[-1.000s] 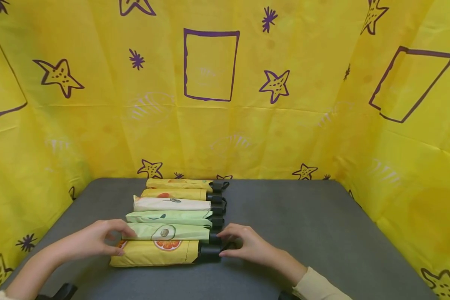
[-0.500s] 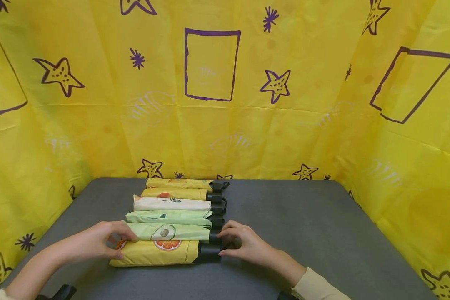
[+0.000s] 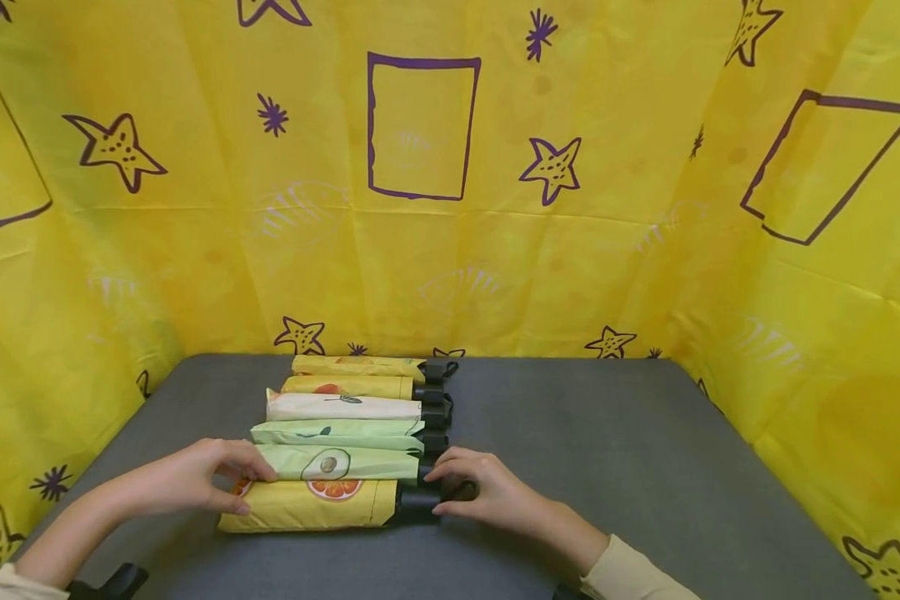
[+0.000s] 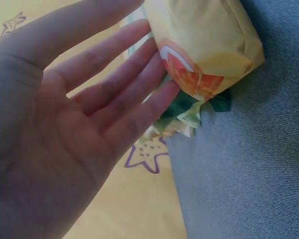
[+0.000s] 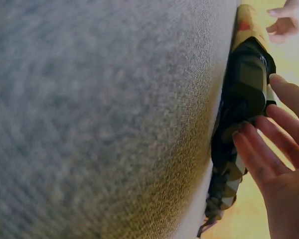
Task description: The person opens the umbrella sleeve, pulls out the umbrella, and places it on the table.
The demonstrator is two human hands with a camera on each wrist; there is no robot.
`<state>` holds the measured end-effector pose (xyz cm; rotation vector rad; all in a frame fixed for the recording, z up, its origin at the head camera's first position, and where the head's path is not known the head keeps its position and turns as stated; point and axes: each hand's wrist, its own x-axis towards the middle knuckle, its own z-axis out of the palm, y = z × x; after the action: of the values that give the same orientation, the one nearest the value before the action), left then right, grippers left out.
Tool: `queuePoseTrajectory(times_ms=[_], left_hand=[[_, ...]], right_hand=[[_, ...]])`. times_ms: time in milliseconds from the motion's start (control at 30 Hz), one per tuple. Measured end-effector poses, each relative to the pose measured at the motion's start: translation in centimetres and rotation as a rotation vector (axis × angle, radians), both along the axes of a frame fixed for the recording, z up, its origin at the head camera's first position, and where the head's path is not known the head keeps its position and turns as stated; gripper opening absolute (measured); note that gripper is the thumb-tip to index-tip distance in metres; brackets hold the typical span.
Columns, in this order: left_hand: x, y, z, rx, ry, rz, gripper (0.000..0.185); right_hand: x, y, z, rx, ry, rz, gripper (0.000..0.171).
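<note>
A folded yellow umbrella (image 3: pixel 307 510) with orange-slice prints lies nearest me, its black handle (image 3: pixel 418 500) pointing right. Behind it lies a green avocado-print umbrella (image 3: pixel 367 465). My left hand (image 3: pixel 195 479) is at their left ends, thumb by the yellow cover and fingertips along the seam between the two. In the left wrist view, its long fingers (image 4: pixel 124 84) reach nearly straight to the cover. My right hand (image 3: pixel 498 492) is at the handle ends, thumb low by the yellow umbrella's handle and fingers loosely bent. In the right wrist view, fingertips (image 5: pixel 239 137) meet the black handles.
Farther back in the same row lie a light green umbrella (image 3: pixel 382 435), a cream one (image 3: pixel 375 408) and two yellow ones, handles all to the right. They rest on a grey table (image 3: pixel 592 450). Yellow cloth walls (image 3: pixel 607 275) with purple drawings enclose its back and sides.
My right hand has slid slightly left, closer over the handle ends. The left fingers have shifted a little along the seam. The umbrellas keep nearly the same positions.
</note>
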<state>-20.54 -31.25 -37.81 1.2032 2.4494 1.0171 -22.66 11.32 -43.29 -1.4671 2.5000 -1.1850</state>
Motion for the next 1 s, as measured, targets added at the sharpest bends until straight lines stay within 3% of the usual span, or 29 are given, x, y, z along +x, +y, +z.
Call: queuePoseTrajectory(times_ms=[133, 333, 500, 700, 1000], left_hand=[[-0.1, -0.1, -0.1, 0.001, -0.006, -0.004, 0.032], [-0.1, -0.3, -0.5, 0.001, 0.044, -0.017, 0.036], [0.1, -0.3, -0.8, 0.008, 0.087, -0.018, 0.039], [0.2, -0.1, -1.2, 0.006, 0.18, 0.008, 0.041], [0.5, 0.0, -1.8, -0.021, 0.24, 0.057, 0.042]], right_hand=[[0.1, -0.2, 0.0, 0.016, -0.01, 0.003, 0.035], [0.4, -0.9, 0.3, 0.097, -0.053, -0.037, 0.038], [0.8, -1.5, 0.3, 0.15, -0.017, -0.08, 0.038], [1.2, -1.9, 0.3, 0.159, 0.01, -0.138, 0.031], [1.5, -1.7, 0.2, 0.137, -0.001, -0.127, 0.027]])
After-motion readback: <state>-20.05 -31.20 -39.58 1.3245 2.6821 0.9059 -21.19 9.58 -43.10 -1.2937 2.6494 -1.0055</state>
